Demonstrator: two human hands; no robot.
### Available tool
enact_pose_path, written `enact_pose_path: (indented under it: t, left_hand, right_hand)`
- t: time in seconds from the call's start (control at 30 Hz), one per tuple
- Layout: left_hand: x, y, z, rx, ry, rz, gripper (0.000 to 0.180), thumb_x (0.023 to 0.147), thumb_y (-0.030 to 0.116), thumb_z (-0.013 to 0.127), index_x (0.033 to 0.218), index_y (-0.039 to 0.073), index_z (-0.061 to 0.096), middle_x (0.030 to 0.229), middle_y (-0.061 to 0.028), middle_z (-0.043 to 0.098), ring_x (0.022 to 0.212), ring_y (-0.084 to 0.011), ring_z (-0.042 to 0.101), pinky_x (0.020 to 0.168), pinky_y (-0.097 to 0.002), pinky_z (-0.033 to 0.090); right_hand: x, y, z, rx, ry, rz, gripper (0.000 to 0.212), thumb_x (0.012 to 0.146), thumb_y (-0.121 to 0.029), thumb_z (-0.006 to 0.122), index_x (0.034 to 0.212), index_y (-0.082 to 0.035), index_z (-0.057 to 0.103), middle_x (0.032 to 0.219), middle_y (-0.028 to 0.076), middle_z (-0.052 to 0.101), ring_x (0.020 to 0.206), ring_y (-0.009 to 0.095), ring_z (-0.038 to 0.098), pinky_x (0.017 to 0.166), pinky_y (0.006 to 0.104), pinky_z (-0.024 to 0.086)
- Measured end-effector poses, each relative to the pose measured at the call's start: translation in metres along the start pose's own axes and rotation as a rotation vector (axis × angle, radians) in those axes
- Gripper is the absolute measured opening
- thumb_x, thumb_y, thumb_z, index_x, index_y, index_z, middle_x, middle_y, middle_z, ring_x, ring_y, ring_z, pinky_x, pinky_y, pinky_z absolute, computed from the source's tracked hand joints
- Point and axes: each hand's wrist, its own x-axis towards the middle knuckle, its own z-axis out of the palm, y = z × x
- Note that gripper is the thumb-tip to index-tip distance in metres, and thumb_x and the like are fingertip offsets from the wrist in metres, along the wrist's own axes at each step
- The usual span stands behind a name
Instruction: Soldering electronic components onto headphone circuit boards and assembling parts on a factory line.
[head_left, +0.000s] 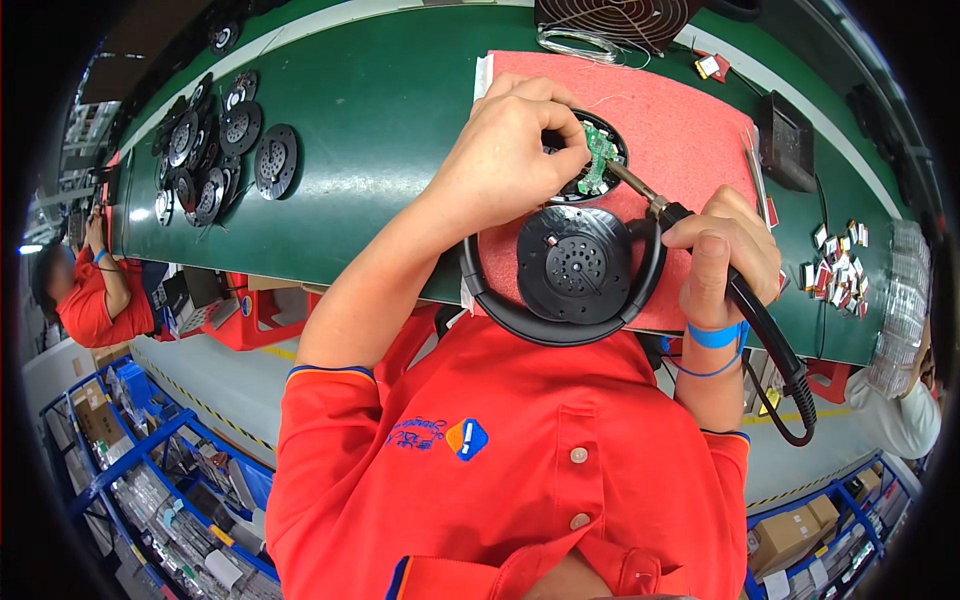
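Note:
My right hand point(735, 245) is wrapped round the black handle of a soldering iron point(742, 298), whose metal tip reaches a green circuit board point(597, 165). The board sits in an open round black ear cup of a pair of headphones. At the board's left side my left hand point(520, 150) is closed in a pinch; what its fingertips hold is hidden. Nearer to me, the curved black headband point(505, 312) lies around a black round speaker plate point(575, 268) with small holes. A pink foam mat point(690, 125) lies under all this.
Several black speaker plates point(240, 128) are piled on the green table point(365, 120) at left. A fan grille point(620, 18), coiled wire point(580, 45) and black box point(787, 142) stand beyond the mat. Small red-and-white parts point(838, 270) lie at right. Another person point(95, 290) sits far left.

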Motion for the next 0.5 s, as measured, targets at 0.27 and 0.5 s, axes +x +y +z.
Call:
enact_pose_path:
  t: [0.27,0.5]
  left_hand:
    - [0.006,-0.003,-0.008,0.006,-0.140,0.028,0.009,0.074,0.011,0.068,0.078,0.002,0.066,0.103,-0.0098,0.064,0.099,-0.0269,0.055,0.091,-0.0360,0.040]
    - [0.017,0.002,-0.017,0.091,-0.290,0.062,0.010,0.076,0.009,0.065,0.079,0.000,0.064,0.103,-0.0122,0.062,0.098,-0.0291,0.055,0.086,-0.0354,0.043]
  right_hand:
    - [-0.001,-0.001,-0.002,0.005,-0.011,0.025,0.038,0.091,-0.022,0.052,0.061,0.001,0.056,0.053,0.005,0.052,0.048,0.014,0.038,0.045,0.0290,0.027]
    - [0.001,-0.004,-0.003,0.012,-0.046,0.029,0.038,0.091,-0.022,0.051,0.061,0.000,0.057,0.053,0.005,0.051,0.048,0.014,0.039,0.045,0.0286,0.027]
